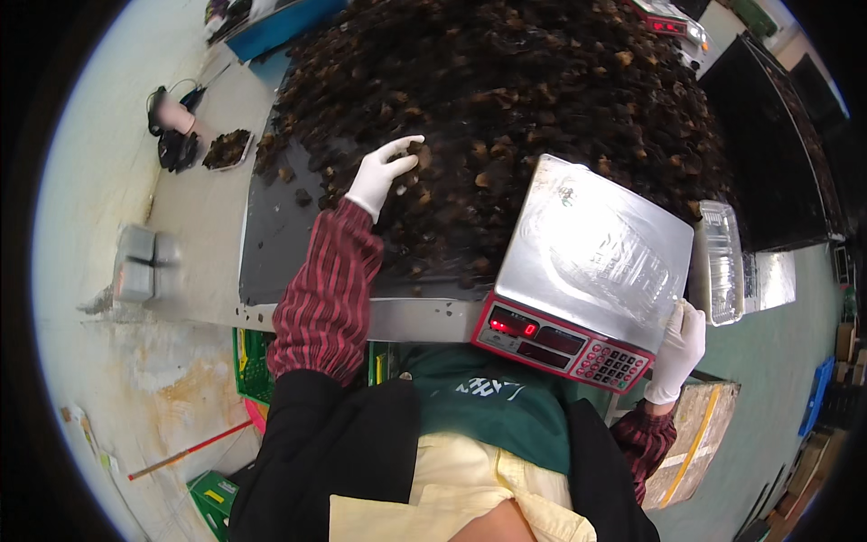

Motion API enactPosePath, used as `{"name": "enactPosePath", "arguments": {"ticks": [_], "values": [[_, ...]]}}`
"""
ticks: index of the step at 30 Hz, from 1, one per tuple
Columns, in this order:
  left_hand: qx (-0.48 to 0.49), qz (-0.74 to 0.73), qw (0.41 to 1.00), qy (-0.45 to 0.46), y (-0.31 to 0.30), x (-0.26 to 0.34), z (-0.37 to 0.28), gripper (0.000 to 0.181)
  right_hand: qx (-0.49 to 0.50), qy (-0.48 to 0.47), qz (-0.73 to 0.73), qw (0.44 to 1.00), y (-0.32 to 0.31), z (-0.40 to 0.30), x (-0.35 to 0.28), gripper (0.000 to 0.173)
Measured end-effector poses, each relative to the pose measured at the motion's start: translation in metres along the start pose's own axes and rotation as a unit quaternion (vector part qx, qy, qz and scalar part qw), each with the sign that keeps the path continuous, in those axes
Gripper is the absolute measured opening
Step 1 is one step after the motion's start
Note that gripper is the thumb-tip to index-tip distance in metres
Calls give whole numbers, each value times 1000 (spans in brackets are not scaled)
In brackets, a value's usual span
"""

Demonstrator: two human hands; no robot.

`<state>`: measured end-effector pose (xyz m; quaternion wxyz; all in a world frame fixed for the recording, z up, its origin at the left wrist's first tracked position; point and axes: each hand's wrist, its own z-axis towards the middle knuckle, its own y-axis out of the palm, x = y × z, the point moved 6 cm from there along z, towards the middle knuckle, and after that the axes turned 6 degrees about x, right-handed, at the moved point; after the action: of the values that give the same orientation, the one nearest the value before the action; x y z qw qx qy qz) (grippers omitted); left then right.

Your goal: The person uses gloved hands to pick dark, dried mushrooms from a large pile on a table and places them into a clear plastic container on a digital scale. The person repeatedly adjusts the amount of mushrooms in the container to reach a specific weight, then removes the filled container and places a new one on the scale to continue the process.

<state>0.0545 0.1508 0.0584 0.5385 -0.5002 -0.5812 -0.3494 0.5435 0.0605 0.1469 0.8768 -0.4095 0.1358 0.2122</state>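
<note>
Dark brown dried pieces, apparently dried fungus, lie in a broad heap (pixel 501 88) over the table. My left hand (pixel 386 169), in a white glove, is at the heap's near left part, with thumb and fingers curved around a brown piece (pixel 420 156). A red and silver digital scale (pixel 596 251) stands at the table's near edge, its lit display reading 0. My right hand (pixel 679 345), gloved too, is at the scale's right side by the platform corner; its fingertips are close together, and whether they pinch anything is unclear.
Clear plastic trays (pixel 721 264) stand right of the scale. A small tray of brown pieces (pixel 229 149) and a person in dark clothing (pixel 177 129) are at the upper left. Another scale (pixel 667 26) sits at the far right. Green crates (pixel 252 366) and a cardboard box (pixel 698 440) stand below.
</note>
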Motion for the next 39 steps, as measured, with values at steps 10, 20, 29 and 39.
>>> {"name": "enactPosePath", "arguments": {"ticks": [10, 20, 29, 39], "values": [[248, 62, 965, -59, -210, -43, -218, 34, -14, 43, -6, 999, 9, 4, 8, 10], [227, 438, 859, 137, -185, -41, -190, 44, -6, 36, -11, 999, 7, 11, -4, 13], [83, 487, 833, 248, -79, -61, -59, 35, -129, 206, -142, 960, 11, -5, 30, 36], [130, 97, 957, 242, -10, 32, -74, 28, -161, 202, -79, 963, 44, -11, 23, 33]]}}
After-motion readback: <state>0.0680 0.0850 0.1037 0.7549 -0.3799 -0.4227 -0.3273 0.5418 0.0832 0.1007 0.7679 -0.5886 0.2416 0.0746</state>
